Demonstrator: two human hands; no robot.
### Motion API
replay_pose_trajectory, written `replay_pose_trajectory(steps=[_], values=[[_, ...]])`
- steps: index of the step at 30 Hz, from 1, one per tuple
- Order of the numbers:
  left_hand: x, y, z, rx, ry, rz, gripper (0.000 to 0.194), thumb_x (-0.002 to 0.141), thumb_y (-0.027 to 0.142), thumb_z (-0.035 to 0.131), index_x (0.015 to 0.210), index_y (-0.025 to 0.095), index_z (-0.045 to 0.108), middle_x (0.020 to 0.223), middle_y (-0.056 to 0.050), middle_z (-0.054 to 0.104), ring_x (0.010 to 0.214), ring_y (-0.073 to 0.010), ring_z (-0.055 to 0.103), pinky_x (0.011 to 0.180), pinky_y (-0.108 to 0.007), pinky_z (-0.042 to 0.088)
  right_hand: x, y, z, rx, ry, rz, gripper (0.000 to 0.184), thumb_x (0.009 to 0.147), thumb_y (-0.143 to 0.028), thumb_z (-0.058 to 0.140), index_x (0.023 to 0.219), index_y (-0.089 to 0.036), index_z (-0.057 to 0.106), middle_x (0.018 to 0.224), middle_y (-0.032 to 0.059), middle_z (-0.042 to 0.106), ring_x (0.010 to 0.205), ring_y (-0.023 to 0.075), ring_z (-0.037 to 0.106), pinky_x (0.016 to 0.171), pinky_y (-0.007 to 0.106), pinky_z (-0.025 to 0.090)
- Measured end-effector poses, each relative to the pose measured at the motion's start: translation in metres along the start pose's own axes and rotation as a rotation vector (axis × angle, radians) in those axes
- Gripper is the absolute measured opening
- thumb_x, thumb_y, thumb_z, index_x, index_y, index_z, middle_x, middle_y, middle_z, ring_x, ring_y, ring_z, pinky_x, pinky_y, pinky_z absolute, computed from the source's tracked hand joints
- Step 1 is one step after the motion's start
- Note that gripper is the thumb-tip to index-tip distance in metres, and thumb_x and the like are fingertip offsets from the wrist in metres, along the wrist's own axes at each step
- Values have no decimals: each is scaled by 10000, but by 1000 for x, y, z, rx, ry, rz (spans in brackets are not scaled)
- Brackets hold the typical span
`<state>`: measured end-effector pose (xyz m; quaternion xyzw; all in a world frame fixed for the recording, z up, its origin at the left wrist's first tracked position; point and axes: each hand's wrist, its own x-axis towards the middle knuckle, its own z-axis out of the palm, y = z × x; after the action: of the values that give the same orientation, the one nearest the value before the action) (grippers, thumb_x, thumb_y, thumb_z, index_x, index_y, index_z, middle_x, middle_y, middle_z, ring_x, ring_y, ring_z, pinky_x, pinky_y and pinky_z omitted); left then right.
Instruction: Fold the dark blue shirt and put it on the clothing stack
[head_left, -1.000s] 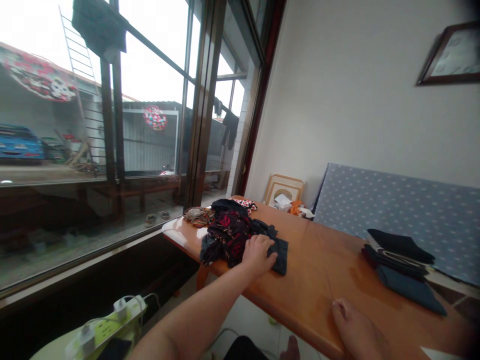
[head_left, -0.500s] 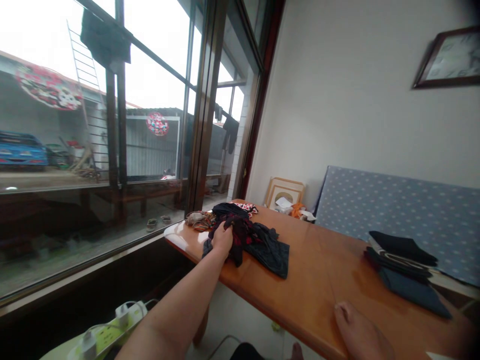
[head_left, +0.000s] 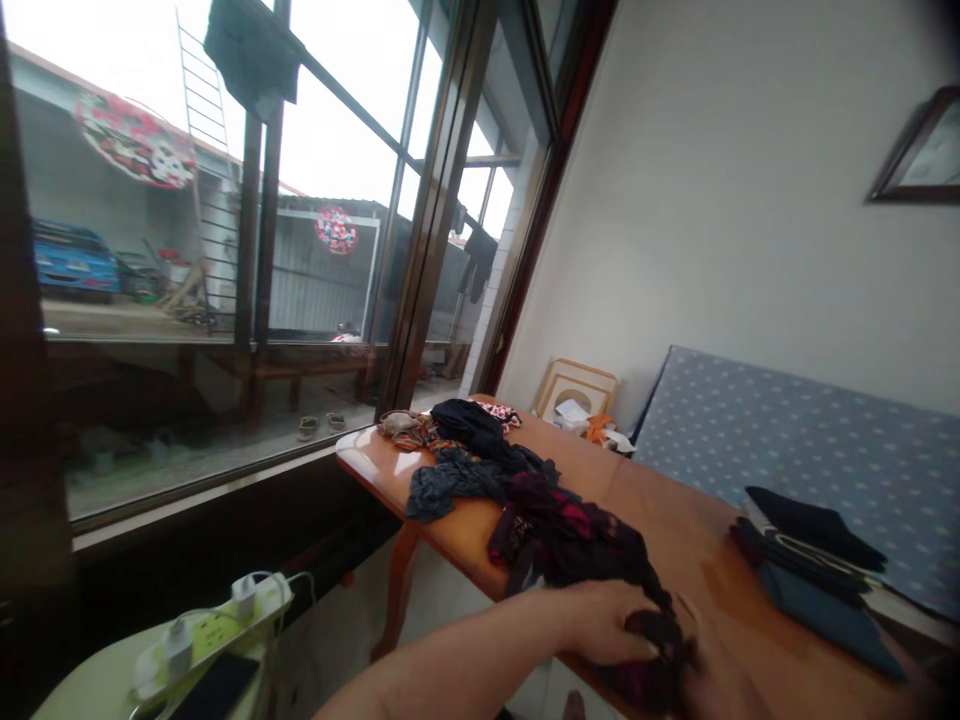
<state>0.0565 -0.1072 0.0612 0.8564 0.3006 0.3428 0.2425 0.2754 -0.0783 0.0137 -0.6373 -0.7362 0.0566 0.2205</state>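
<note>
A dark garment with red and purple patches (head_left: 581, 535) stretches across the near side of the wooden table (head_left: 675, 490). My left hand (head_left: 611, 620) has its fingers closed around one end of it, near the table's front edge. Close by on the right is my right hand (head_left: 716, 665), beside that same end; it is smeared by motion and its fingers are mostly hidden. Behind the patterned garment lie a crumpled grey garment (head_left: 454, 485), a black one (head_left: 469, 422) and a striped one (head_left: 409, 430).
A stack of folded clothes (head_left: 814, 535) sits on the table's right side. A blue dotted padded board (head_left: 757, 430) stands behind it. At lower left, a power strip (head_left: 214, 635) and a phone (head_left: 217, 688) rest on a small stand. A glass window (head_left: 322, 270) runs along the left.
My left hand has pulled the patterned garment from the pile toward me and to the right, bringing it beside my right hand. The grey garment now shows more. The view has shifted slightly.
</note>
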Motion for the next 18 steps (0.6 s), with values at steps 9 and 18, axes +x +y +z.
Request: replay_pose_trajectory(steps=[9, 18], values=[[-16, -7, -44, 289, 546, -368, 355, 928, 472, 516, 1160, 255, 675, 1207, -73, 673, 1165, -249, 582, 1039, -387, 438, 5, 10, 11, 115, -5, 36, 684, 916, -483, 350, 1545, -222, 293, 1031, 121, 735, 879, 315, 714, 724, 384, 500], [-18, -32, -48, 410, 445, -661, 357, 801, 193, 537, 1130, 213, 676, 1162, -102, 669, 1117, -290, 599, 980, -435, 468, -5, -8, 10, 131, 287, -164, 825, 890, -618, 456, 1566, -208, 220, 1467, 154, 468, 1259, 325, 532, 998, 458, 456]])
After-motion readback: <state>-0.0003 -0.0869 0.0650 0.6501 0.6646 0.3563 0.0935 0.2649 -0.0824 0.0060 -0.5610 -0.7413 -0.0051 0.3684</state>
